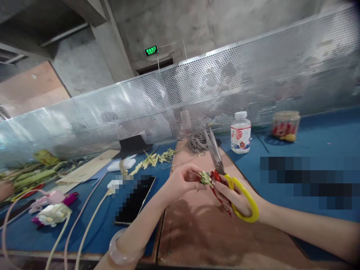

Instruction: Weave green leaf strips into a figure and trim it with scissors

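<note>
Over the brown board [191,240], my left hand [182,183] pinches a small pale-green plaited piece [206,178] between thumb and fingers. My right hand [234,197] is closed around a pair of scissors [247,200] with yellow handles, their metal blades pointing up and away. A red item [218,193] runs beneath my right fingers, next to the green piece; I cannot make out what it is. The right fingertips are close to the green piece, and whether they touch it is unclear.
Grey cord [197,143] lies tangled ahead. A white bottle [240,133] and a clear jar [285,126] stand right. Left are a phone [143,200], charging cables [91,225], plaited strips [152,159] and another person's hand [6,190]. A perforated metal screen [140,101] borders the back.
</note>
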A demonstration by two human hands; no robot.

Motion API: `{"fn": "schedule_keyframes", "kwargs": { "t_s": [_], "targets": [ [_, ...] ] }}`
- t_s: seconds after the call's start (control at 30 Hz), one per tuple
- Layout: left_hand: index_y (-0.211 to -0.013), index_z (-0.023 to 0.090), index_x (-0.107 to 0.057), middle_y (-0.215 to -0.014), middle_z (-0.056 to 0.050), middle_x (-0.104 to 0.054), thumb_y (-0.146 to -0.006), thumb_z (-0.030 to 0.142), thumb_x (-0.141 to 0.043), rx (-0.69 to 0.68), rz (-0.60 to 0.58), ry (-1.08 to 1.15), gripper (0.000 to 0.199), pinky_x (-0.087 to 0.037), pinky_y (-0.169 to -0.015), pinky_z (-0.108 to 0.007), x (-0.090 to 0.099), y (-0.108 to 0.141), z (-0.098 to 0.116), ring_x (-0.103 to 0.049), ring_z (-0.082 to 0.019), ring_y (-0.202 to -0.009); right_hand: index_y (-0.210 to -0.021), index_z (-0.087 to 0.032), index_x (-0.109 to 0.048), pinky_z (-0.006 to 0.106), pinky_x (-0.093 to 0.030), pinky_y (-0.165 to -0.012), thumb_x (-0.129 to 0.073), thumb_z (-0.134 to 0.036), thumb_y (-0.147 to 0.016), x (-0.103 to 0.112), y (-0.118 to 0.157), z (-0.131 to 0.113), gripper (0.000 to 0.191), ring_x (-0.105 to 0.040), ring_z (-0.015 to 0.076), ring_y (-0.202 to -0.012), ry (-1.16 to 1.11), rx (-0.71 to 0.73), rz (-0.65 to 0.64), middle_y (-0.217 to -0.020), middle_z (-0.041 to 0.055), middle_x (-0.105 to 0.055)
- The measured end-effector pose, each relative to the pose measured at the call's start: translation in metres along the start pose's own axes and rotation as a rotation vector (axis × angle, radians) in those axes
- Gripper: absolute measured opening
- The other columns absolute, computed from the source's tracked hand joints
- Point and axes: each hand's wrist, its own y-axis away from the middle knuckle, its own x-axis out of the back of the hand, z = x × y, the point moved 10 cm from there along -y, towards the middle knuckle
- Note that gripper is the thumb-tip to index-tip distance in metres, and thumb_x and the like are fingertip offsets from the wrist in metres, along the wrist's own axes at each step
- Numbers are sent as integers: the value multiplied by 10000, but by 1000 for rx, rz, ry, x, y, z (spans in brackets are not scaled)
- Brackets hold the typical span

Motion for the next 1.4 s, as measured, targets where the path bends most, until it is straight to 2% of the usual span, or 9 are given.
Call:
{"fn": "schedule_keyframes", "kwargs": {
  "t_s": [0.17, 0.5, 0.6, 0.8, 0.93, 1.03, 1.23, 1.4],
  "targets": [
    [-852, 128, -565, -767, -9, -613, -600, 103, -716, 8, -2, -1, 295, -481, -692, -244, 0, 0, -1, -592, -102, -727, -713, -202, -411, 205, -371, -316, -437, -479, -832, -2, 1, 3, 303, -374, 84, -292, 24, -11, -29, -385, -85, -400],
    [-853, 126, -553, -813, -32, -621, -610, 126, -712, 30, -6, 3, 290, -476, -726, -271, -1, 0, -4, -595, -112, -751, -653, -197, -409, 203, -395, -345, -455, -453, -825, -10, 3, -1, 312, -315, 59, -288, -118, 9, -71, -386, -93, -371],
    [-826, 128, -550, -768, -14, -616, -585, 111, -723, 20, 24, 19, 298, -475, -699, -263, 1, -2, -3, -592, -107, -716, -620, -201, -376, 192, -380, -336, -457, -446, -827, -10, 1, -8, 331, -306, 53, -275, -152, 36, -56, -373, -98, -352],
    [-789, 133, -512, -710, -2, -612, -581, 95, -720, -9, 56, 2, 297, -472, -633, -253, 1, -2, -2, -586, -102, -656, -570, -202, -324, 150, -244, -237, -530, -495, -756, -15, -3, -10, 403, -269, 32, -229, -235, 13, -88, -364, -108, -322],
    [-795, 133, -492, -737, -13, -605, -587, 113, -722, 1, 49, -11, 310, -471, -634, -258, 2, -3, -5, -586, -112, -682, -559, -196, -345, 157, -293, -236, -527, -489, -766, -18, -3, -13, 403, -293, 36, -233, -230, 6, -116, -371, -100, -343],
    [-801, 134, -490, -760, -18, -593, -583, 119, -728, 10, 36, -32, 323, -465, -650, -259, 2, -3, -7, -581, -116, -709, -546, -196, -331, 156, -283, -230, -531, -491, -760, -19, -4, -16, 416, -285, 32, -231, -236, 12, -120, -374, -102, -332],
    [-821, 144, -488, -794, -20, -578, -601, 158, -727, 3, 26, -50, 325, -452, -682, -258, 2, -2, -5, -573, -118, -747, -595, -195, -353, 152, -277, -237, -506, -448, -800, -17, -4, -17, 359, -294, 37, -235, -217, 54, -129, -371, -104, -349],
    [-845, 158, -487, -787, -4, -568, -591, 165, -729, 5, 94, -86, 351, -453, -694, -270, 10, -3, -5, -574, -122, -736, -583, -193, -373, 162, -326, -259, -463, -428, -840, -4, -7, -12, 359, -336, 54, -259, -162, 104, -55, -374, -86, -373]
  ]
}}
